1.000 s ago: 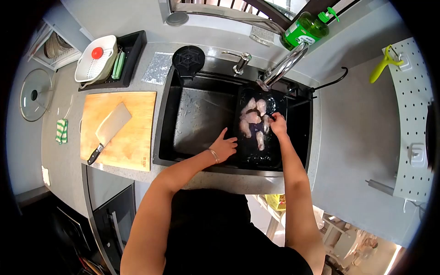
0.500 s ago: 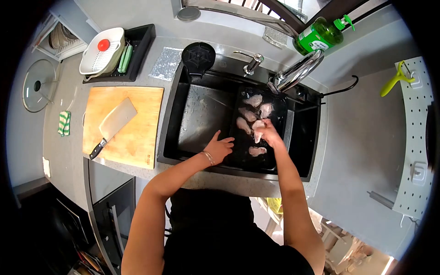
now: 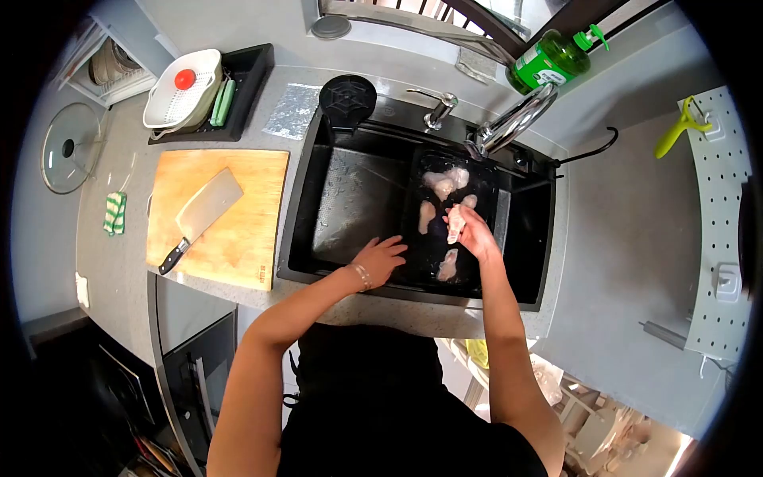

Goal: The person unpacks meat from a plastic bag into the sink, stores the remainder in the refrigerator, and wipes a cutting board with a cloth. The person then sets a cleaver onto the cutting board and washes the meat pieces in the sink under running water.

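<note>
My right hand [image 3: 474, 236] is closed around a raw chicken drumstick [image 3: 455, 225] over the black basin [image 3: 413, 274] in the right part of the sink. Several more pale drumsticks lie in the basin: one [image 3: 427, 216] to the left, another [image 3: 448, 265] nearer me, and a cluster [image 3: 447, 182] toward the faucet. What looks like water surrounds them. My left hand [image 3: 381, 259] is held palm down at the basin's left side, fingers spread, with nothing in it. Whether its fingertips touch the rim I cannot tell.
The chrome faucet [image 3: 520, 121] arches over the sink's back edge, near a green soap bottle [image 3: 548, 62]. To the left, a cleaver [image 3: 211, 203] lies on a wooden cutting board [image 3: 246, 250]. A white colander [image 3: 195, 70] sits behind the board.
My right hand has moved slightly toward me with a drumstick in its fingers. Drumsticks in the basin have shifted, and the nearest has turned. My left hand stays nearly still.
</note>
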A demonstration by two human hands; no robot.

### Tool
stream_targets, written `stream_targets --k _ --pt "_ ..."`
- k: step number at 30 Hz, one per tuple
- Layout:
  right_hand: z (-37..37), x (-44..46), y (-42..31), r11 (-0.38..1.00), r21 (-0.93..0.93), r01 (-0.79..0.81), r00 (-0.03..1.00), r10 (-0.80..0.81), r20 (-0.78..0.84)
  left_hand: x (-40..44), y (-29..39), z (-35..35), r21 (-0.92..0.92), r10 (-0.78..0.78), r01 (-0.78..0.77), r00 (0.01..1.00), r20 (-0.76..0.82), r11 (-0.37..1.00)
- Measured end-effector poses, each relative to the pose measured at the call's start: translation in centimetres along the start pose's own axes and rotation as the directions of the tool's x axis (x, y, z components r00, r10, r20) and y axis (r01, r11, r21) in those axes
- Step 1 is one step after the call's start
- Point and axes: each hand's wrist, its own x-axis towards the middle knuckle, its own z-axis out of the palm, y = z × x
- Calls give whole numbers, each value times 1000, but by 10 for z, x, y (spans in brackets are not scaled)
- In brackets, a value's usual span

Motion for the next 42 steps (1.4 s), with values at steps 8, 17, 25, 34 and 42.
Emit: stream_targets --k 8,17,25,34,42 --pt "-29 17 59 351 -932 90 977 -214 13 -105 -57 -85 297 -129 158 985 -113 942" --pt "0 29 3 105 -955 276 743 -654 143 -111 -80 -88 258 -114 210 932 -343 943" --pt "-4 56 44 -215 -966 141 949 -250 194 -109 -77 -87 262 -151 256 920 -362 930" --pt "10 55 -26 91 -939 332 843 -476 252 -109 -77 -90 217 -97 205 900 -425 954" --pt "138 25 -37 -359 -931 -67 964 -266 33 -108 -77 -88 233 -98 217 894 -437 948"
